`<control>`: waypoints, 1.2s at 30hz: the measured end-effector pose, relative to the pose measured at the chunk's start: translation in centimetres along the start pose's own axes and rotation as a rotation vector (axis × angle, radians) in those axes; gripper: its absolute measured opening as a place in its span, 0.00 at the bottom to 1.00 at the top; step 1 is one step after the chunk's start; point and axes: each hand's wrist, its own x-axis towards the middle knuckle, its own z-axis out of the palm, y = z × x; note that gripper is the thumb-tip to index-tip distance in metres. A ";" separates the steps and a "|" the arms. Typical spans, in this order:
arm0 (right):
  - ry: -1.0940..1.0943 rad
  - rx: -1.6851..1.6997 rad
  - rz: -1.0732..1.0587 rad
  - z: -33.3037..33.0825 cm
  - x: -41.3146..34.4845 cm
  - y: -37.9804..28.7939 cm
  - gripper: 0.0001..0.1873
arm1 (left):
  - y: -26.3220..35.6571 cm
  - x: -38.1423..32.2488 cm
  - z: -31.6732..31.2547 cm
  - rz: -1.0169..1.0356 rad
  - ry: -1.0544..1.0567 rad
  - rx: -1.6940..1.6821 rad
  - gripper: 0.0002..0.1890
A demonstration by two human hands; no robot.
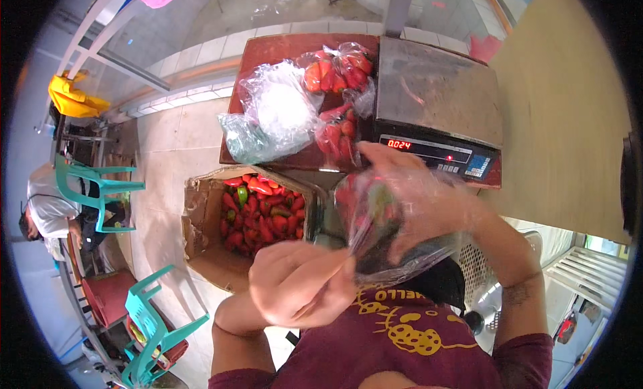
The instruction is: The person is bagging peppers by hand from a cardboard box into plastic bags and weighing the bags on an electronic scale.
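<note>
My left hand (304, 283) is closed on the edge of a clear plastic bag (422, 268), low in front of my chest. My right hand (427, 203) is inside or against the same bag, its fingers spread and blurred; which of the two I cannot tell. Red peppers and something green show through the film at the bag's left end. Beyond the hands, two knotted clear bags of red peppers (337, 70) (337, 133) lie on a dark red table (306, 162). An open cardboard box (201, 248) left of the hands holds many loose red peppers (261, 213) and a few greenish ones.
A digital scale (437, 95) with a lit display stands at the table's right. A heap of clear plastic bags (281, 105) lies on its left part. Green plastic chairs (150, 313) and a seated person (50, 200) are at far left. A pale wooden surface (557, 118) is at right.
</note>
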 end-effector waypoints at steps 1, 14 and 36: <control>0.016 0.048 -0.052 1.0 1.3 -0.7 0.50 | -0.6 0.5 0.2 0.048 -0.056 -0.016 0.06; 0.022 0.309 -0.050 1.1 5.1 2.5 0.11 | -12.6 1.5 8.4 -0.494 -0.824 -0.369 0.28; 0.233 0.998 0.083 0.4 5.1 4.2 0.15 | -14.4 -0.2 10.8 -0.441 -0.636 -0.736 0.13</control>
